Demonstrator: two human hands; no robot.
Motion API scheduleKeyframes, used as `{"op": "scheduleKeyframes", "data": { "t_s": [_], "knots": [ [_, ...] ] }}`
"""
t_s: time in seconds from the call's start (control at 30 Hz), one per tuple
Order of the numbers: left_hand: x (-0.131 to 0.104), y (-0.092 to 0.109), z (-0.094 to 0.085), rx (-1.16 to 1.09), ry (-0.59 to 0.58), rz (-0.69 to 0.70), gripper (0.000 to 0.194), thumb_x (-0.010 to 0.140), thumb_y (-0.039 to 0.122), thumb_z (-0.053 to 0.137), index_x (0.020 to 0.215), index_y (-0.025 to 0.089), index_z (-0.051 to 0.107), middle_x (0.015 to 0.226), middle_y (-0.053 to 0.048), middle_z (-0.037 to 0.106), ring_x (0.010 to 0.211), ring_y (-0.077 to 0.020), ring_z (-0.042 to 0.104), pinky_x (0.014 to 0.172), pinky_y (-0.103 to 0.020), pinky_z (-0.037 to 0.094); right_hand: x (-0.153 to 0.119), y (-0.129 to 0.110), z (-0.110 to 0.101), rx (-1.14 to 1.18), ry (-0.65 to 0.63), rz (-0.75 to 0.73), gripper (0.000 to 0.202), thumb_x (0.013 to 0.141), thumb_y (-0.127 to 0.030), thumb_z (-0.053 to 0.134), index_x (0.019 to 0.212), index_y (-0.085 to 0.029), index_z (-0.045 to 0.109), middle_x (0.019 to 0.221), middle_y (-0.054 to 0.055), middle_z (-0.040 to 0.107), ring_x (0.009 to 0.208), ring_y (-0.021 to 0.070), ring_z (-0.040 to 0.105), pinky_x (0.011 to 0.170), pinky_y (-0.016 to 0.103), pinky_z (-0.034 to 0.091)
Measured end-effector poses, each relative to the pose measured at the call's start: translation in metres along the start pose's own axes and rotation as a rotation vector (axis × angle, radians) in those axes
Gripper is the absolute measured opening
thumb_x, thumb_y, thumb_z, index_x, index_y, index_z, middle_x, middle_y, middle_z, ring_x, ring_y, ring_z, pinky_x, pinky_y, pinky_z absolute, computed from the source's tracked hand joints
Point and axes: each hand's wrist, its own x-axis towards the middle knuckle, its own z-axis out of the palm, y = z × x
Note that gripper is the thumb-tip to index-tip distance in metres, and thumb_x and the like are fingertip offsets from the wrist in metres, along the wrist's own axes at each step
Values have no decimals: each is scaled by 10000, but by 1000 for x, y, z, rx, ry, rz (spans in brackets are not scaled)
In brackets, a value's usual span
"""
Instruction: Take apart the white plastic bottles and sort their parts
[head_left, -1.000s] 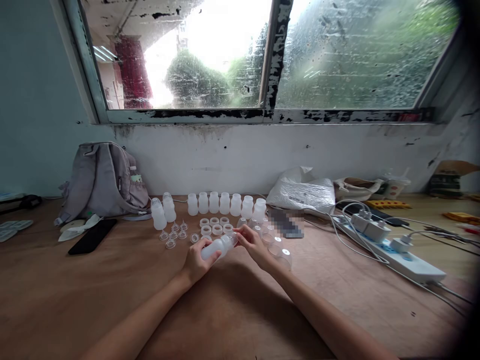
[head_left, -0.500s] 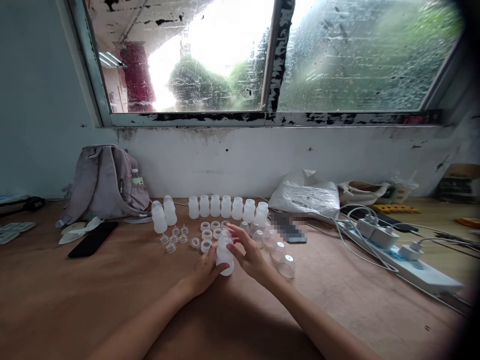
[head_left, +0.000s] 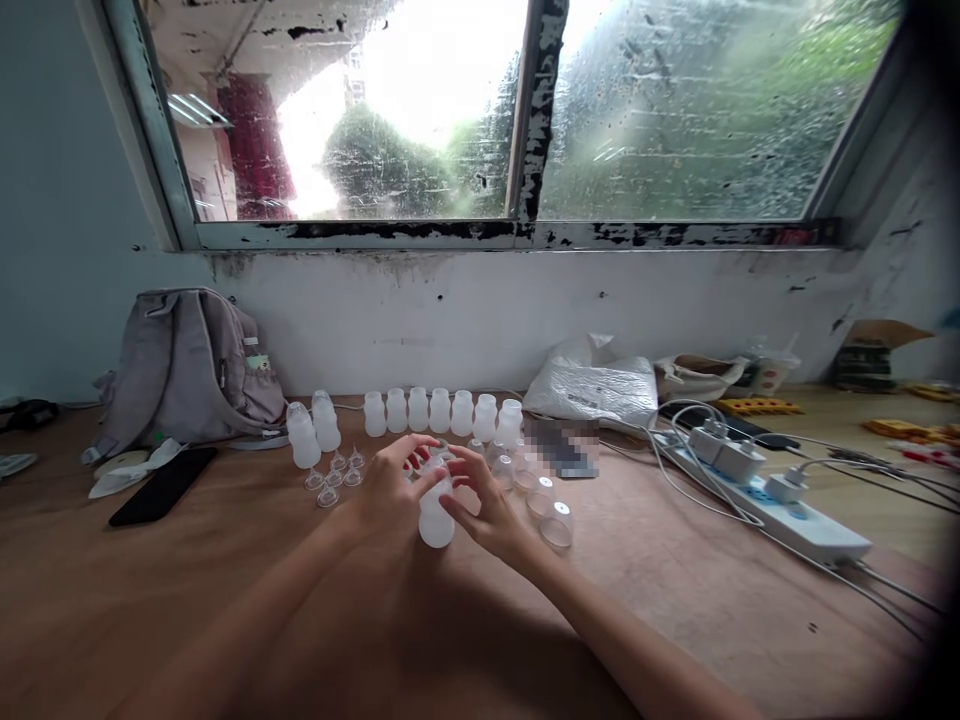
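Observation:
A frosted white baby bottle (head_left: 436, 522) stands on the table in front of me, with something clear at its top. My left hand (head_left: 391, 488) curls its fingers around the upper left of the bottle. From the other side, my right hand (head_left: 484, 505) closes its thumb and fingers at the bottle's top. The fingers partly cover the top, so how the clear piece sits is hard to see. Behind the hands, the white rings are mostly hidden. Clear nipples (head_left: 334, 476) lie to the left, and clear dome caps (head_left: 556, 524) stand in a slanting line to the right.
Several open bottles (head_left: 418, 410) form a row at the back, with two capped-looking bottles (head_left: 303, 438) at its left. A black phone (head_left: 163, 486) and a grey backpack (head_left: 187, 370) are farther left. Right are a silver bag (head_left: 596, 388) and a power strip (head_left: 814, 530) with cables.
My left hand has risen from the bottle's lower side to its top, beside the right hand. The rings behind are now covered. The whole view has shifted, so things appear farther left.

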Motion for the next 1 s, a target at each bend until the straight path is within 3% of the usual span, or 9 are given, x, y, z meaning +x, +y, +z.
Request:
{"op": "scheduleKeyframes", "data": {
  "t_s": [0.23, 0.33, 0.43, 0.57, 0.73, 1.0],
  "knots": [
    [29, -8, -37, 138, -1, -52, 271, 747, 397, 492, 876, 190, 611, 800, -20, 629, 725, -150, 566, 677, -256, 451, -5, 7, 4, -26, 39, 25, 540, 767, -249, 531, 1226, -262, 247, 1092, 88, 454, 917, 179, 512, 790, 365, 466],
    [52, -20, -62, 219, -56, -125, 329, 718, 419, 513, 939, 197, 612, 798, -10, 640, 715, -146, 574, 642, -228, 446, -4, 8, -1, -54, 56, 29, 494, 772, -247, 522, 1202, -252, 280, 1045, 80, 476, 905, 180, 516, 766, 356, 471],
    [73, -34, -85, 358, -86, -195, 304, 711, 428, 508, 856, 204, 652, 794, -9, 654, 724, -156, 577, 619, -214, 433, -2, 9, -4, -76, 69, 26, 440, 775, -240, 514, 1172, -237, 324, 1018, 77, 491, 879, 177, 525, 734, 339, 476],
    [96, -58, -104, 492, -98, -256, 294, 694, 406, 530, 841, 185, 656, 807, -27, 664, 757, -173, 585, 622, -211, 426, -3, 10, -4, -128, 78, 35, 379, 775, -217, 506, 1131, -229, 376, 1021, 74, 496, 828, 165, 530, 726, 334, 476],
    [113, -95, -109, 704, -54, -369, 292, 685, 424, 536, 851, 213, 651, 868, -35, 665, 827, -212, 574, 662, -253, 413, -5, 14, -2, -190, 77, 33, 331, 782, -209, 485, 1101, -227, 400, 1015, 74, 510, 838, 172, 528, 744, 346, 471],
    [115, -140, -93, 801, 22, -483, 306, 717, 413, 504, 895, 198, 629, 898, -91, 651, 954, -300, 511, 781, -402, 347, -8, 19, 1, -237, 81, 16, 348, 789, -210, 465, 1130, -235, 398, 1032, 74, 519, 909, 191, 512, 788, 368, 450]
  ]
}}
